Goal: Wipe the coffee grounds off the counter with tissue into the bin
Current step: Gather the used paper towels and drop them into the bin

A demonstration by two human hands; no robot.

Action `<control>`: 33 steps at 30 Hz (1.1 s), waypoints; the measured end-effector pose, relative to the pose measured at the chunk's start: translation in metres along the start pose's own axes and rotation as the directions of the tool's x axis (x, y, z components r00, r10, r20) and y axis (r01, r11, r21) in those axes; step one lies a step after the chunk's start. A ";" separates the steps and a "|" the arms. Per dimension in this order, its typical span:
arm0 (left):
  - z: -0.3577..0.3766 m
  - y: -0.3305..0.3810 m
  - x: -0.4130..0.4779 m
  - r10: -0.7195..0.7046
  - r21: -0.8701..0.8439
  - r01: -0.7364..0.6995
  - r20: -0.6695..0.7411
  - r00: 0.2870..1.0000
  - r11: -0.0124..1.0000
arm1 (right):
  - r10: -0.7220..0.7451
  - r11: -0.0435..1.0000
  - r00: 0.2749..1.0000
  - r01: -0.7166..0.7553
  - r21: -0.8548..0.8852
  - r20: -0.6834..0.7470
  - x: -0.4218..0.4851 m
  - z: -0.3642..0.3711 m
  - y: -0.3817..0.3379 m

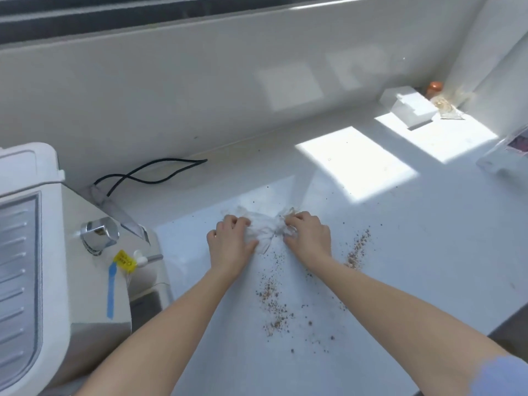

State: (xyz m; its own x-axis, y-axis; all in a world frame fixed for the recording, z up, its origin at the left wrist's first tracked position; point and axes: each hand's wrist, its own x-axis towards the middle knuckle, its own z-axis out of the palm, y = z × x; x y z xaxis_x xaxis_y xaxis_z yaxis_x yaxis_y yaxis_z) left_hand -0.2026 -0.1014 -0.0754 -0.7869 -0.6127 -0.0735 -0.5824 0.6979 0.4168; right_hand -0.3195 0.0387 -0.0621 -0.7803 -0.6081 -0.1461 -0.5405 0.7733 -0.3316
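Head view: left hand (pixel 228 241) and right hand (pixel 308 235) both closed on one crumpled white tissue (pixel 265 228), pressed to the white counter (pixel 400 252). Brown coffee grounds (pixel 274 298) lie nearer than the tissue; a second streak sits just right of the right forearm. No bin visible. Risk: forearms dragging through grounds, scattering them; thin tissue may tear.
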 end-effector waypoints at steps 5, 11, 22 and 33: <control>-0.001 0.003 0.012 0.014 0.034 -0.014 -0.022 1.000 0.999 | 0.014 1.000 1.000 -0.014 0.001 -0.021 0.002 -0.002 -0.004; -0.004 0.018 0.010 0.005 -0.018 -0.006 -0.067 0.998 1.000 | 0.030 0.987 0.999 -0.024 0.161 -0.034 -0.005 -0.013 -0.011; -0.025 0.073 -0.029 0.096 -0.183 -0.126 -0.164 0.982 0.975 | 0.030 0.936 0.992 0.016 0.353 -0.125 -0.062 -0.061 0.004; 0.007 0.188 -0.131 0.324 -0.361 -0.312 -0.027 0.946 0.879 | 0.242 0.884 0.928 -0.089 0.459 -0.285 -0.191 -0.101 0.099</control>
State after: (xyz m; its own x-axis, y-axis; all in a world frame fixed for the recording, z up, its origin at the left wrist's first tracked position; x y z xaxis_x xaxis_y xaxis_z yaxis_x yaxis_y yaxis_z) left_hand -0.2100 0.1125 0.0064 -0.9273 -0.3632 0.0905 -0.1927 0.6706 0.7164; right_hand -0.2554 0.2493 0.0275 -0.9441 -0.3260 0.0495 -0.2633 0.6552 -0.7081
